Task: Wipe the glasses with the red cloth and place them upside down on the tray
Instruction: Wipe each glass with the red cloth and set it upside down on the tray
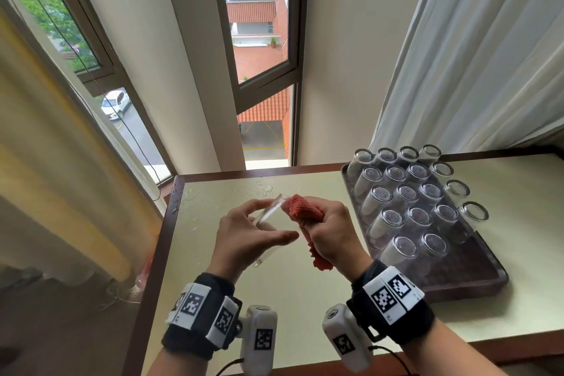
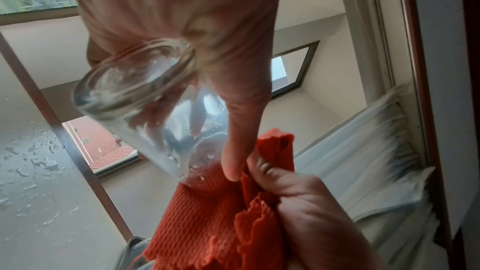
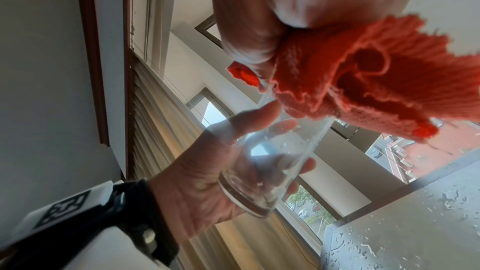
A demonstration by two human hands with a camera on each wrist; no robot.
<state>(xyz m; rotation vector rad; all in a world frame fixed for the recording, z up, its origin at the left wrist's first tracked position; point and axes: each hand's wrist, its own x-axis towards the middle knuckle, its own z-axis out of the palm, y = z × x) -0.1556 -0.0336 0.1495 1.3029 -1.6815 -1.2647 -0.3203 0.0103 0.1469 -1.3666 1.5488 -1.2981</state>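
My left hand holds a clear drinking glass above the table, tilted with its mouth toward the right; fingers and thumb curl round its wall. The glass carries water drops. My right hand grips a bunched red cloth and presses it into the glass's mouth. The red cloth hangs partly below the fist. A dark brown tray at the right holds several glasses upside down in rows.
A pale table with a dark wooden edge has water drops near its far side. Windows and a wall stand behind it, a white curtain at the right, a yellowish curtain at the left.
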